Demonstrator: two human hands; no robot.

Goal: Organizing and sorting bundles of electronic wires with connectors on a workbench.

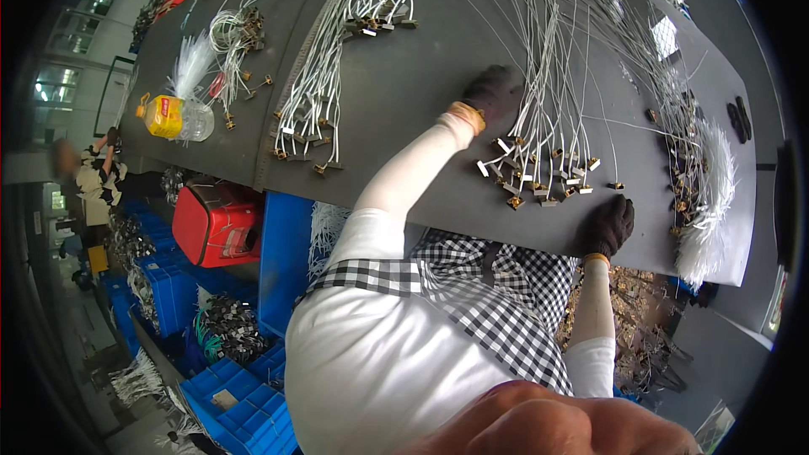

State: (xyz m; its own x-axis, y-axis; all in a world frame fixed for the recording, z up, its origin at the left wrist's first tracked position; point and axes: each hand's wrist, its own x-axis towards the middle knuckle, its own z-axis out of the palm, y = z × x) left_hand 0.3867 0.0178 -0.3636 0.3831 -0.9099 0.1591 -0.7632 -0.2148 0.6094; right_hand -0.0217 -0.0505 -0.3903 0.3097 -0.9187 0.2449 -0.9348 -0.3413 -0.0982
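Observation:
A fanned bundle of pale wires (pixel 543 76) lies on the dark grey table (pixel 404 101), with small brass and silver metal pieces (pixel 539 173) at the near ends. My left hand (pixel 495 99), in a dark glove, is at the bundle's left side. Its fingers are blurred and dark, so their grip does not show. Close to the front edge, my gloved right hand (pixel 608 227) has its fingers curled together. Just beyond its fingertips lies one metal end piece (pixel 618 186); whatever the fingers may hold is hidden.
More wire bundles (pixel 329 67) lie left of centre, and another wire bundle (pixel 674 118) at right beside white strands (pixel 712 202). A yellow-labelled plastic bottle (pixel 174 118) lies far left. Below stand a red container (pixel 215 223) and blue crates (pixel 240 404). Another person (pixel 97 168) is at far left.

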